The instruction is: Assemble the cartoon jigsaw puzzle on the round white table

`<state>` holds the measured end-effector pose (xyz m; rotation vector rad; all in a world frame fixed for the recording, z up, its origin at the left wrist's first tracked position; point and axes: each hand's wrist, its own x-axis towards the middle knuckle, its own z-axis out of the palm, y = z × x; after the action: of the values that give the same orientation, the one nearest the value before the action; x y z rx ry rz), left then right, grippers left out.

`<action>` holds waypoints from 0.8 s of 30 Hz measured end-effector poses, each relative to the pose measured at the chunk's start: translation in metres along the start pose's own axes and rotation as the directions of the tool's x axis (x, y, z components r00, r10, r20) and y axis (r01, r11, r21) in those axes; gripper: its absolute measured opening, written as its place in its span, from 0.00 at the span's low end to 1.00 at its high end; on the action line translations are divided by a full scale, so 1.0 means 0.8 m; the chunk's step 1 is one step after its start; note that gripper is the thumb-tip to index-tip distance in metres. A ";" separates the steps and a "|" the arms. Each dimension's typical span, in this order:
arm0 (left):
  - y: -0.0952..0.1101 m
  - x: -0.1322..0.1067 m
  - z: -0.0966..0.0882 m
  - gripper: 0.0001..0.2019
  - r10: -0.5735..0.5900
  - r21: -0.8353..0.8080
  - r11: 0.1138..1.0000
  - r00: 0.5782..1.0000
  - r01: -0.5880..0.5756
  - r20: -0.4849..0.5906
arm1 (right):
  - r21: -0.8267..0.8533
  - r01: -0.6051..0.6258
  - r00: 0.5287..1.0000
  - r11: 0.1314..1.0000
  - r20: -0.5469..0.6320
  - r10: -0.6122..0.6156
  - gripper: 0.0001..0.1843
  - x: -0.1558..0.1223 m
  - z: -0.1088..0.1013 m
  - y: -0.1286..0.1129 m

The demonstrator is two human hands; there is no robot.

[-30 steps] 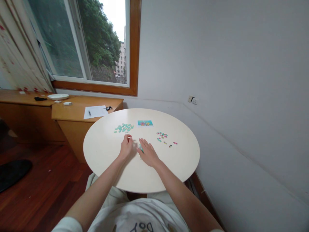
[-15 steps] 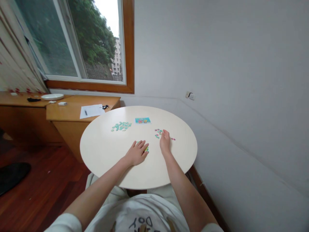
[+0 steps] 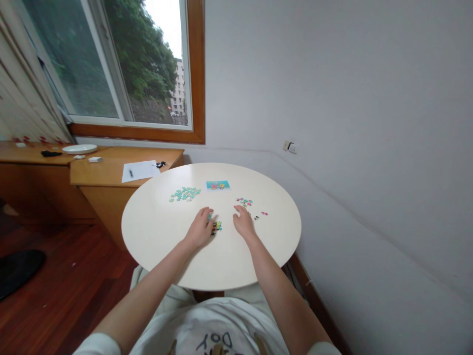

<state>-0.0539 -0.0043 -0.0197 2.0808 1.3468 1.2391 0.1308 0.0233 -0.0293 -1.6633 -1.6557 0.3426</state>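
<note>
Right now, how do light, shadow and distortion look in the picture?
Head view: sky outside the window is washed out white; head view: faint shadow lies on the table by the left hand; head view: the window's uprights lean, likely lens distortion; head view: puzzle pieces beside that hand look too small to read.

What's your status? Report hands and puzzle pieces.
Left hand at central puzzle cluster, hiding part. Right hand near multicolored pieces, grip unclear. Picture card beyond.

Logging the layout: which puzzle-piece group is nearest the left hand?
The small multicoloured group, partly covered by the left hand; the green pile lies farther away, the pink-speckled group beyond the right hand.
</note>
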 end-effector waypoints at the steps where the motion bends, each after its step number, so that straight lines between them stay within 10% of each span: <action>1: -0.005 0.003 -0.004 0.15 -0.049 -0.058 0.997 0.996 0.045 -0.080 | 0.017 -0.003 1.000 1.000 -0.005 0.003 0.24 0.001 0.000 0.001; 7: -0.039 0.021 -0.034 0.07 -0.386 -0.194 0.915 0.909 0.355 -0.158 | 0.065 -0.031 0.999 0.997 -0.006 0.031 0.23 0.001 -0.001 0.002; 24: -0.014 0.015 -0.041 0.08 -0.302 -0.064 0.950 0.952 0.304 0.039 | 0.058 -0.036 0.999 0.998 0.007 0.036 0.21 0.000 -0.003 -0.001</action>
<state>-0.0852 0.0061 -0.0037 1.7554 1.5190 1.1031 0.1319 0.0225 -0.0271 -1.6521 -1.6071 0.4097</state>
